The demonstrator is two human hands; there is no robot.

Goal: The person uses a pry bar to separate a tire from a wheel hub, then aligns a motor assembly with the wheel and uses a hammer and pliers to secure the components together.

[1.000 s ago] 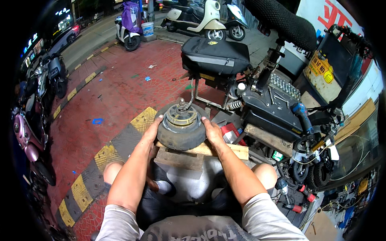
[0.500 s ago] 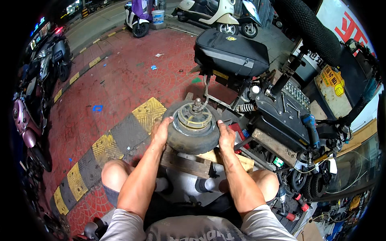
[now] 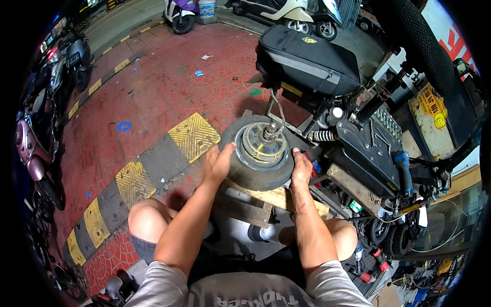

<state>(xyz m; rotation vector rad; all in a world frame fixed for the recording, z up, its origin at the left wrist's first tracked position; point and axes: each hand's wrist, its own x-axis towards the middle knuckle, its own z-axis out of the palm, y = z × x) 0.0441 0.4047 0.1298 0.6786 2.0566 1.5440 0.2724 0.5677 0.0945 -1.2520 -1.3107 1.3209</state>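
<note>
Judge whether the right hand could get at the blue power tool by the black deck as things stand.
Probably not without leaving the wheel: the right hand is against its right side, and the blue power tool lies farther right, across the black deck. The tool's top looks uncovered, though.

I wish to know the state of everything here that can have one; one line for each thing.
Wheel: hub side up, axle pointing upward, held
Left grip: closed at the wheel's left side
Right grip: closed at its right side
Black bag: looks closed
Blue power tool: not held
Cream scooter: parked upright
Pink scooter: parked upright
White bucket: upright
</note>
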